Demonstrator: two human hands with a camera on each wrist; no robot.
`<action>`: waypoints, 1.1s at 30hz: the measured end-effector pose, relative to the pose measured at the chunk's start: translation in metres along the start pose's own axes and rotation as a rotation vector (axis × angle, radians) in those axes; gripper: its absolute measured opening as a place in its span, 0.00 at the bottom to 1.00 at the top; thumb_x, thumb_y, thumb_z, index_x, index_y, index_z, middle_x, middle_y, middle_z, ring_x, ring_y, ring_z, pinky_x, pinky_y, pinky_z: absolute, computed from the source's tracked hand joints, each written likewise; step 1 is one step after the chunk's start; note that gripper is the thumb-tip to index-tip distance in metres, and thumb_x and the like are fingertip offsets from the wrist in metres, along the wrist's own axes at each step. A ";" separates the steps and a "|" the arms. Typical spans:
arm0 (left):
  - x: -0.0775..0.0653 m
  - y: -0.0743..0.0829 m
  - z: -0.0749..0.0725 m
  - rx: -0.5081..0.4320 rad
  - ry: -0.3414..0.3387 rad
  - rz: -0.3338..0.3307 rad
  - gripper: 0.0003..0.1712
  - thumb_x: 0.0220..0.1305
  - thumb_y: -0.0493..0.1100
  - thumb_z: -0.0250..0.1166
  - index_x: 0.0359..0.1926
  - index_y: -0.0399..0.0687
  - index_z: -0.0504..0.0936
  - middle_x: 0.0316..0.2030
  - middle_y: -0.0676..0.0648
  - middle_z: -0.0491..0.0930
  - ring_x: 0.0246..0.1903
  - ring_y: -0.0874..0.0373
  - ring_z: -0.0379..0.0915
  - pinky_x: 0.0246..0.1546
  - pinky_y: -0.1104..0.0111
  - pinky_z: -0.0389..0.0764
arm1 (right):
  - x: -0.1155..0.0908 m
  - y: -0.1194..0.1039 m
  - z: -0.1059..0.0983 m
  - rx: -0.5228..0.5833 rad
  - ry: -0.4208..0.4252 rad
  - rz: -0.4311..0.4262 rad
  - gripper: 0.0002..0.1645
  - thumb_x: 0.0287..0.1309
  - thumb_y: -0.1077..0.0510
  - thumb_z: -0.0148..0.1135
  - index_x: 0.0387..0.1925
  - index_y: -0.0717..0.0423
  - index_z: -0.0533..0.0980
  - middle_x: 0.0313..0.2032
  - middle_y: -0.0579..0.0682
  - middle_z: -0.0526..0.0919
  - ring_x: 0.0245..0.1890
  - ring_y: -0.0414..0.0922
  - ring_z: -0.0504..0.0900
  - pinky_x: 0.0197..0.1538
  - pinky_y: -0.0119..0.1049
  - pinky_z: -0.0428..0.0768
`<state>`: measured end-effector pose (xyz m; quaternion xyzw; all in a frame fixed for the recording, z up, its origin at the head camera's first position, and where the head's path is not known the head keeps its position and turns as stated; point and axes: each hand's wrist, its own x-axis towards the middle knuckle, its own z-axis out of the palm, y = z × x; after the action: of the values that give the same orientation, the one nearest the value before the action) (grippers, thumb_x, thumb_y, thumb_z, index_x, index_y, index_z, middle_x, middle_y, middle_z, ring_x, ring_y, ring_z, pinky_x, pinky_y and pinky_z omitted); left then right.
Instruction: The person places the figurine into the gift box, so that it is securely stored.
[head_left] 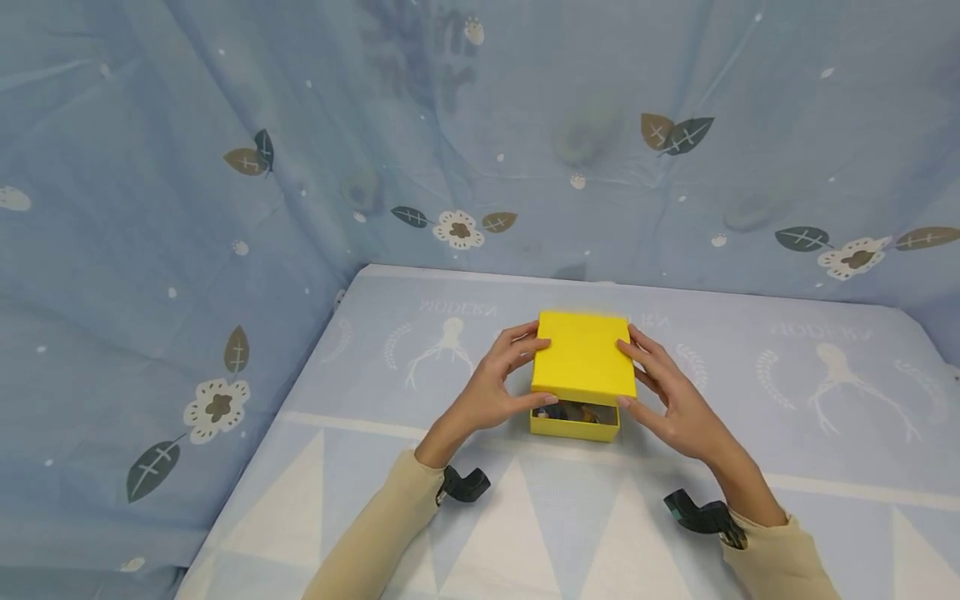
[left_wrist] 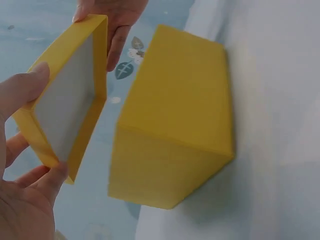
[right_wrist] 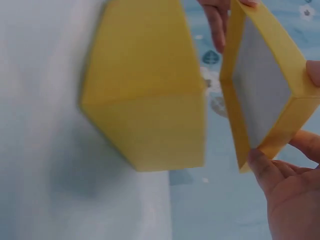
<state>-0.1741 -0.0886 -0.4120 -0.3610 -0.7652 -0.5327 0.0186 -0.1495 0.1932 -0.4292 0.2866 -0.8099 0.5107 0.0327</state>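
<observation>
Both hands hold a yellow square box lid by its opposite sides, raised above the yellow box. My left hand grips the lid's left edge, thumb at the near corner and fingers along the side. On the right edge, my right hand grips it the same way. Both wrist views show the lid's pale inside and a gap between lid and box. Through the opening at the front, small dark and brown contents show in part; the lid hides the rest.
The box stands on a table with a pale blue and white patterned cloth. Blue floral fabric hangs behind and at the left. A black wrist device sits at the left sleeve, another at the right.
</observation>
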 end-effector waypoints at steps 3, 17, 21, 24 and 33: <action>-0.010 -0.018 0.006 0.060 0.007 0.024 0.38 0.52 0.33 0.75 0.63 0.34 0.71 0.69 0.34 0.56 0.70 0.41 0.58 0.67 0.58 0.69 | -0.007 0.005 0.007 0.003 0.002 -0.025 0.44 0.57 0.72 0.64 0.73 0.62 0.57 0.76 0.61 0.45 0.74 0.31 0.50 0.66 0.16 0.59; -0.023 -0.044 0.020 0.185 -0.027 0.063 0.38 0.52 0.39 0.76 0.63 0.39 0.72 0.69 0.35 0.56 0.70 0.45 0.59 0.69 0.61 0.66 | -0.021 0.020 0.020 -0.175 0.015 -0.009 0.44 0.55 0.66 0.69 0.72 0.60 0.61 0.75 0.63 0.50 0.75 0.56 0.51 0.66 0.13 0.51; -0.024 -0.045 0.020 0.201 -0.018 0.066 0.38 0.52 0.39 0.77 0.63 0.38 0.72 0.69 0.35 0.56 0.70 0.45 0.59 0.69 0.61 0.65 | -0.020 0.022 0.020 -0.182 0.014 -0.006 0.45 0.54 0.65 0.70 0.72 0.59 0.61 0.75 0.62 0.51 0.74 0.60 0.52 0.67 0.13 0.50; -0.023 -0.046 0.020 0.204 -0.016 0.062 0.38 0.52 0.40 0.77 0.63 0.38 0.72 0.69 0.35 0.56 0.70 0.45 0.59 0.69 0.60 0.65 | -0.019 0.024 0.021 -0.160 0.017 -0.005 0.45 0.54 0.66 0.70 0.71 0.60 0.61 0.75 0.62 0.50 0.73 0.63 0.52 0.66 0.13 0.51; -0.021 -0.051 0.016 0.198 -0.013 0.024 0.39 0.52 0.40 0.77 0.64 0.41 0.72 0.70 0.36 0.56 0.71 0.45 0.58 0.68 0.59 0.66 | -0.015 0.029 0.026 -0.177 0.012 0.062 0.45 0.57 0.62 0.69 0.73 0.57 0.60 0.76 0.60 0.49 0.74 0.63 0.51 0.75 0.36 0.55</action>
<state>-0.1817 -0.0953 -0.4686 -0.3698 -0.8099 -0.4518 0.0556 -0.1453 0.1866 -0.4697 0.2541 -0.8603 0.4395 0.0470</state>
